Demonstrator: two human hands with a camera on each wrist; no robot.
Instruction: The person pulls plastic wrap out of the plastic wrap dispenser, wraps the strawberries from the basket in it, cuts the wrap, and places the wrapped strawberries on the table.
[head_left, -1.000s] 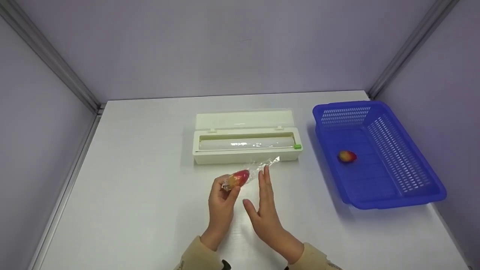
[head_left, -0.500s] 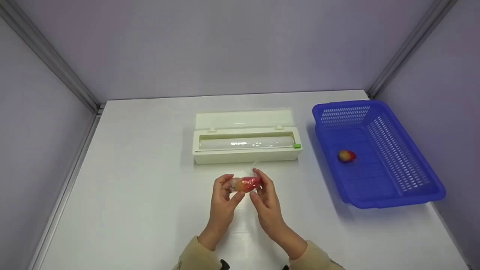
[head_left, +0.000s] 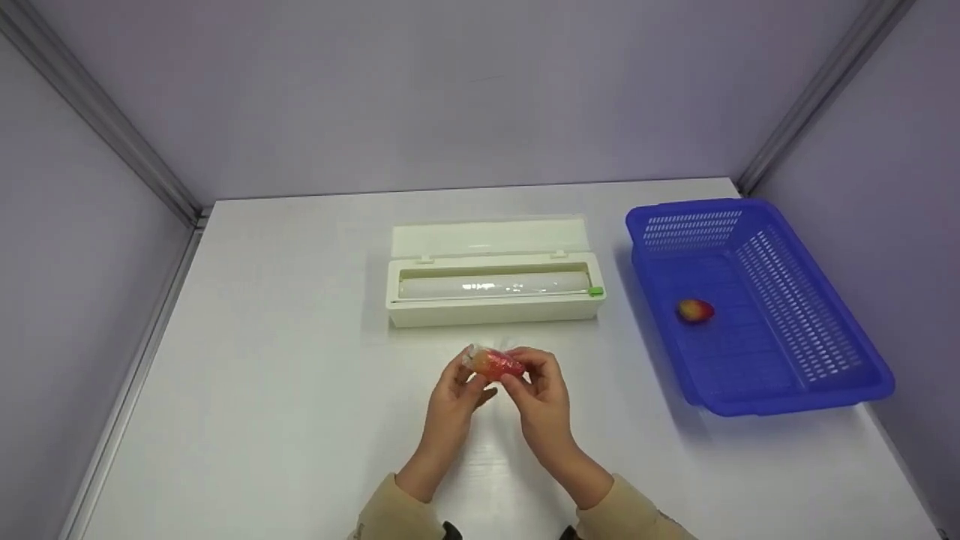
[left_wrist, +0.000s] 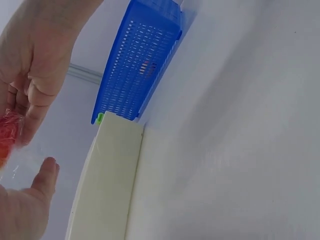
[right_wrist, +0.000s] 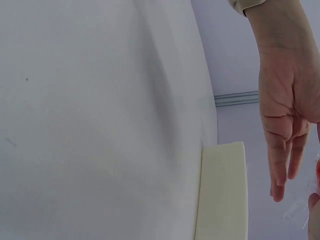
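Note:
A small red-and-yellow fruit (head_left: pixel 496 364), wrapped in clear cling film, is held up between both hands in front of the film dispenser. My left hand (head_left: pixel 448 405) pinches its yellowish end with thumb and index finger; other fingers show below it. The red end is pinched by my right hand (head_left: pixel 546 405), thumb on the near side and fingers behind. In the left wrist view the wrapped fruit (left_wrist: pixel 7 135) is cut off by the left edge. Thin film also shows near the right edge of the right wrist view.
A cream cling film dispenser (head_left: pixel 495 312) stands beyond the hands, lid raised, with a film roll (head_left: pixel 495 286) and a green slider (head_left: pixel 595 292). To the right is a blue perforated basket (head_left: pixel 727 277) holding another red-and-yellow fruit (head_left: pixel 695 310). Walls enclose the white table.
My right hand, earlier held straight beside a loose tail of film, has closed in and now pinches the fruit. The film tail is gathered against the fruit, which has turned slightly.

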